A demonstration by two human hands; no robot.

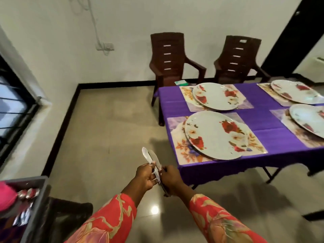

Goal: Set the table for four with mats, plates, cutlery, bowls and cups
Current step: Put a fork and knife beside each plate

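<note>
Both hands hold a bundle of steel table knives (152,159) over the floor, left of the table. My left hand (146,176) grips the handles with the blades pointing up and away. My right hand (171,179) pinches the same bundle from the right. The table (259,137) has a purple cloth. On it lie several floral mats, each under a white plate with red flowers: the near left plate (215,135), the far left plate (216,96), and two more plates at the right edge of view (294,92), (310,120).
Two brown plastic chairs (172,60) (236,58) stand behind the table against the wall. A grey crate (37,193) at bottom left holds cutlery and pink items. A barred window (12,106) is on the left. Tiled floor lies between me and the table.
</note>
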